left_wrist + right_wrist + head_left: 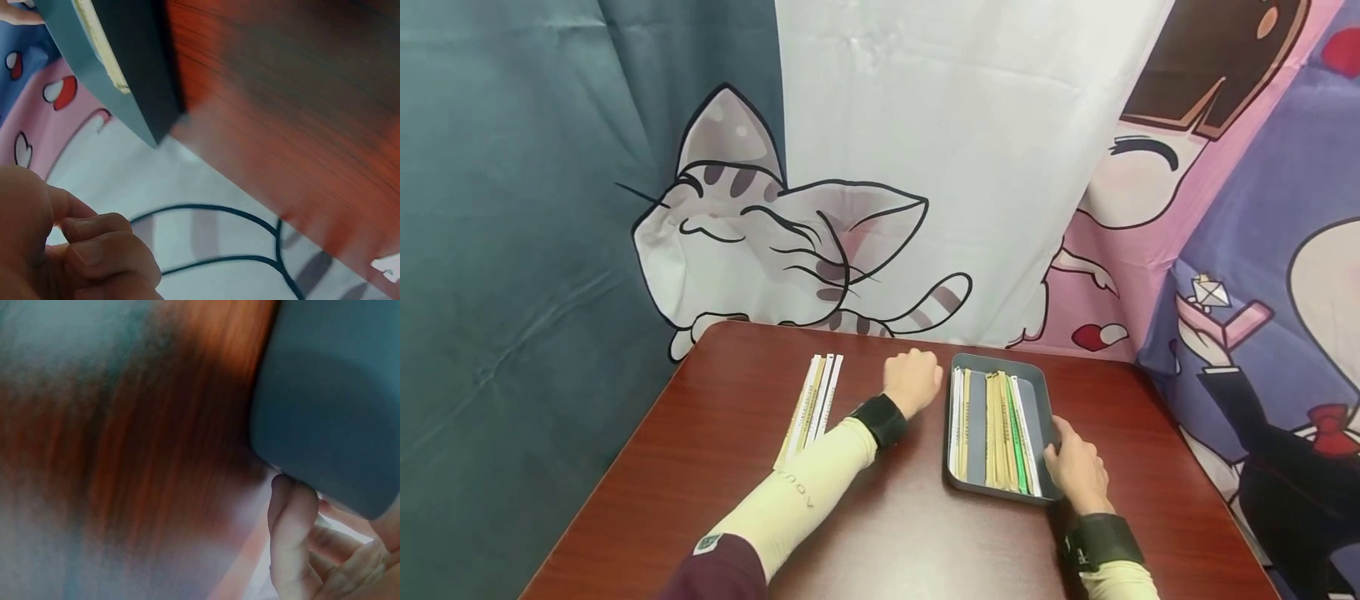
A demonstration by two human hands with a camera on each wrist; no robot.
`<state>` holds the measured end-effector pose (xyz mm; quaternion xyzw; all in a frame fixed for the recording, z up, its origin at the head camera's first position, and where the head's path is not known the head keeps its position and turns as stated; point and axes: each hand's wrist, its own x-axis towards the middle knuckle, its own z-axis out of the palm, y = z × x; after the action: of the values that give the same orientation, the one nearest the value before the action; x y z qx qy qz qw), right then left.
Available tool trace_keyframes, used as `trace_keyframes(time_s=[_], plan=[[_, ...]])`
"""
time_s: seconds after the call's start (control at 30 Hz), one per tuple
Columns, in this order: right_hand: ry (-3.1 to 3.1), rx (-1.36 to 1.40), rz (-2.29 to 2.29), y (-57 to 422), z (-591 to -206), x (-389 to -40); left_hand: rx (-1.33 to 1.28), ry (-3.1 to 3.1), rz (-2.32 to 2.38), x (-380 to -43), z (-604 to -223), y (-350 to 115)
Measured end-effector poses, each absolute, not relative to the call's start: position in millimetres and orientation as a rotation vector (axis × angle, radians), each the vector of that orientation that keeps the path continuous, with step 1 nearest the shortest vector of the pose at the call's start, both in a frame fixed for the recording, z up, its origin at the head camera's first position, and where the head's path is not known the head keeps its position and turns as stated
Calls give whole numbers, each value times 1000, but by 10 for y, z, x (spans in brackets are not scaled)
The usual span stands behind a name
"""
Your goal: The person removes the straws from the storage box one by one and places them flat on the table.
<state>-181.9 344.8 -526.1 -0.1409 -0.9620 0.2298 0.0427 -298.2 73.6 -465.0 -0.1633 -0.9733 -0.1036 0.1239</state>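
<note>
My left hand [913, 382] is over the table just left of a shallow grey tray [961, 485]. Its fingers are curled, and nothing shows between them in the left wrist view. My right hand [1078, 468] is at the tray's right side, holding the rim with its thumb and fingers. Part of that grip is hidden in the right wrist view. Inside the tray lie slim paper-wrapped sticks: white and tan ones [957, 425] at the left, then tan [997, 433], green [1017, 437] and white [1026, 433] ones further right.
More slim wrapped sticks [812, 400], white and tan with small print, lie side by side on the brown table [700, 467], partly behind my left forearm. A printed cloth [970, 125] with cartoon figures hangs along the table's back edge.
</note>
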Motion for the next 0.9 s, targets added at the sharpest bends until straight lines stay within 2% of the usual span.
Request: trace_keyframes(time_s=[0.5, 0.9], plan=[[-2923, -428, 716, 3483, -5275, -1822, -677, -2914, -135, -2818, -4706, 1532], [-2925, -433, 704, 3444, -5283, -1813, -647, -3063, -129, -2720, -4954, 1842]])
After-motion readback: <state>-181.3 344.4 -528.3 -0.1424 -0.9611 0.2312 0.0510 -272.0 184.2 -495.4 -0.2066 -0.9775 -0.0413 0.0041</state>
